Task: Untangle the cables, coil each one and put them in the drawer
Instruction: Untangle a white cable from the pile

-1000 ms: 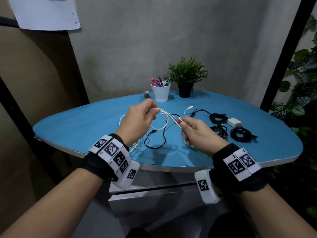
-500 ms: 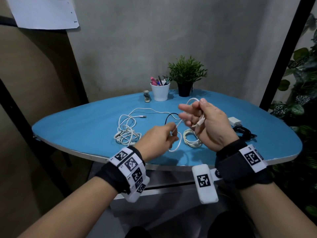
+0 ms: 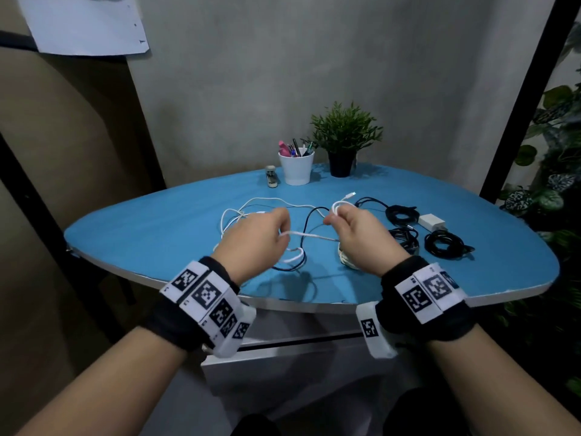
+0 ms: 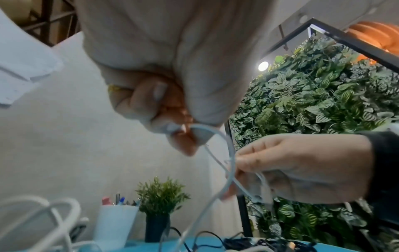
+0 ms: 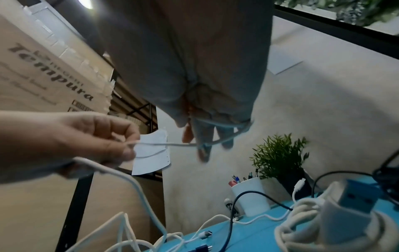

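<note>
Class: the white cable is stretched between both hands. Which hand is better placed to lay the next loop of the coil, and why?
Left. The right hand already carries loops of the white cable round its fingers, so it serves as the spool. The left hand pinches the free run and can likely feed it round.

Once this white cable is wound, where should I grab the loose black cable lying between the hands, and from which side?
Judging by the head view, take the black cable at its raised arc, from above. That arc lies apart from the white cable and the coiled black bundles.
</note>
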### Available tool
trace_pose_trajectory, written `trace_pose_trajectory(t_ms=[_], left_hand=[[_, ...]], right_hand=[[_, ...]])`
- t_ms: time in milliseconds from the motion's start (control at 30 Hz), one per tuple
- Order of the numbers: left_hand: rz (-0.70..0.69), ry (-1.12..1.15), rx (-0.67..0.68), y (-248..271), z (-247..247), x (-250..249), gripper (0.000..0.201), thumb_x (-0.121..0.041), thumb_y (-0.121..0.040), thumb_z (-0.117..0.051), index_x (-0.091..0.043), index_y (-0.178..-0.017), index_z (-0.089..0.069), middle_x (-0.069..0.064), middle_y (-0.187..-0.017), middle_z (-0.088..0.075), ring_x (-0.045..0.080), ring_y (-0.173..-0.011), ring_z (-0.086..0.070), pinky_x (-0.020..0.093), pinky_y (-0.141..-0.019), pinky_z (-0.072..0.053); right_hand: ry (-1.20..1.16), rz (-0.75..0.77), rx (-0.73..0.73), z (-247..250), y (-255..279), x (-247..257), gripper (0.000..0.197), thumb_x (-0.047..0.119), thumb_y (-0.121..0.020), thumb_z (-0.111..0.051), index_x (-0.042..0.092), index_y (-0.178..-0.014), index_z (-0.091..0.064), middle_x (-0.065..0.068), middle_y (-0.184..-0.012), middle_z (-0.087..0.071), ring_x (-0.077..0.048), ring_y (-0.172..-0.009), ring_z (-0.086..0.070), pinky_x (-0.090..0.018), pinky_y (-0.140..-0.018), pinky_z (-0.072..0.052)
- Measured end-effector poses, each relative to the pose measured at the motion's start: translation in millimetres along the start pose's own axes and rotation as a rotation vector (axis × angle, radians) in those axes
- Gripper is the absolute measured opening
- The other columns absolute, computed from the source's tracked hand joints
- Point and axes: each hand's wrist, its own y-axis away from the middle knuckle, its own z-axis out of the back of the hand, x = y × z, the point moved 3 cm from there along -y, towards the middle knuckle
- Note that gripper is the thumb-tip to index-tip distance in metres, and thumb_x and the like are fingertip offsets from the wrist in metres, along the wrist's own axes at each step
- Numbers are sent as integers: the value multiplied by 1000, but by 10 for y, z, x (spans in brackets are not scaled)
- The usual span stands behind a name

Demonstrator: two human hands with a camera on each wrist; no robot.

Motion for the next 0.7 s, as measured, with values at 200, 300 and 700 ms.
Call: trace_pose_trajectory(t_ms=[200,300,700], left_hand=[[47,78,-334,-214,421,193,9,-29,-91,-53,-24,-88,-46,4,-77,-63,32,-75,-56,40,-68,-48],[44,277,-301,-305,441,277,17,-29,-85,-65,-21,-83,-51,-3,-69,-58,21,-66,-53,31,-62,-44],[-82,-21,-22,-248,-22,99,22,-41,-88,-59,-34,-106,-69,-4,-93,-73,18,-89,-63,30,-72,-47]], right_hand=[[14,-81,49,-12,-50,-27,29,26,-100,-35,8,-84,-51,-9,-67,-51,-19,-58,-43,-36,-55,-38],[-6,-68,72,28,-3,-26,39,42,-97,-40,12,-86,-61,5,-53,-36,-10,-44,-33,-25,-45,-27],[-1117,-161,-23,125,-10,87,42,34,-101,-33,14,-67,-46,1,-45,-35,-13,-41,-29,-27,-55,-37]])
